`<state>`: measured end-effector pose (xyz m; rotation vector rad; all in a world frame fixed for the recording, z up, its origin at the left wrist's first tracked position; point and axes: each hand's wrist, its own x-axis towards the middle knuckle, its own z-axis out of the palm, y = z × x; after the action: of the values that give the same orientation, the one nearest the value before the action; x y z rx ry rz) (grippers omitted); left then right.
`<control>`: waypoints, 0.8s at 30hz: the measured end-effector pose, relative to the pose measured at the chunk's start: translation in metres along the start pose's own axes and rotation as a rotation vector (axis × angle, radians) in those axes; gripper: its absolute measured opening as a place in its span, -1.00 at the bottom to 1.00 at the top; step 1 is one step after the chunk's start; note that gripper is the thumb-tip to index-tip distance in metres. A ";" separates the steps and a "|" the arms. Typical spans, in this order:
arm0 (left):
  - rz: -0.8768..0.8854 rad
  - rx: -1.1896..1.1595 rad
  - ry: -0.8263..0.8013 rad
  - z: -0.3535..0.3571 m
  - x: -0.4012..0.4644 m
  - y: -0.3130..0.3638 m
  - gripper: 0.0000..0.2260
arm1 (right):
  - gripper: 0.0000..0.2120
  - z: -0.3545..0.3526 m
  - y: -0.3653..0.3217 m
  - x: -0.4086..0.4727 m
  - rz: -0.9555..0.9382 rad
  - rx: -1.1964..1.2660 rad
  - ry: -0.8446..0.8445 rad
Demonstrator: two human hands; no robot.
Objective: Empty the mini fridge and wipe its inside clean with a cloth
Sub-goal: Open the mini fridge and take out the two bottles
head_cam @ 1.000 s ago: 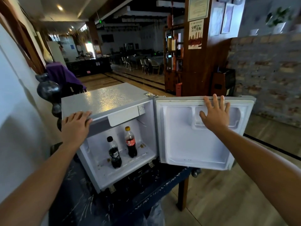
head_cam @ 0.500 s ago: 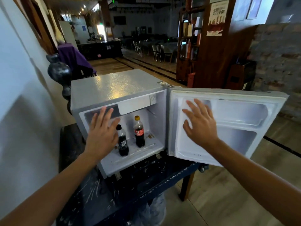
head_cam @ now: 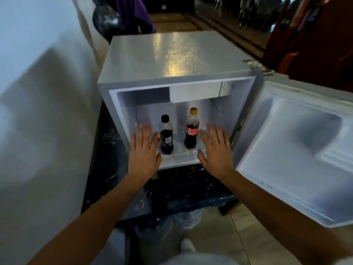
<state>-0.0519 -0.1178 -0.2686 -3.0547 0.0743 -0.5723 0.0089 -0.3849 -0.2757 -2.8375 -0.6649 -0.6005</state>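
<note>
The fridge sits on a dark table hard against the wall, its door swung fully open to the right and jutting past the table's edge over the floor. That door looks like the biggest hazard to me: anyone stepping back or turning with something in hand could knock a hip or elbow into it, and a hard shove might slide the whole box on the table.

Inside, the cavity is almost bare. Two cola bottles stand upright on its floor, close to the front lip and near each other but apart: the black-capped bottle on the left, the yellow-capped bottle on the right. No cloth shows anywhere, so the wiping cannot begin until one is fetched.

The left hand and right hand reach in with fingers spread wide and palms down, holding nothing. The left one is just beside the black-capped bottle, its fingers nearly at the bottle's side; the right one is near the yellow-capped bottle. Whether either touches a bottle I cannot tell, the picture being soft with motion.

The smaller risks lie there. Both bottles are tall and narrow, so a careless brush from a flat hand could tip one into the other, and both could roll out over the lip. If they are cold and wet, a loose one-handed grab might slip.
</note>
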 end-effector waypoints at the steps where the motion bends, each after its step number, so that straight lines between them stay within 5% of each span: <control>1: -0.034 -0.010 -0.014 0.006 0.006 -0.001 -0.33 | -0.31 0.008 0.001 0.011 0.037 0.021 -0.013; 14: -0.338 -0.213 -0.127 0.061 0.083 -0.002 -0.07 | -0.20 0.075 0.002 0.098 0.302 0.309 0.044; 24: -0.421 -0.561 -0.147 0.067 0.099 0.001 -0.34 | -0.32 0.080 0.007 0.102 0.378 0.539 0.053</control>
<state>0.0643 -0.1226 -0.2954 -3.6760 -0.5097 -0.3839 0.1228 -0.3320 -0.3056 -2.3394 -0.2189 -0.3609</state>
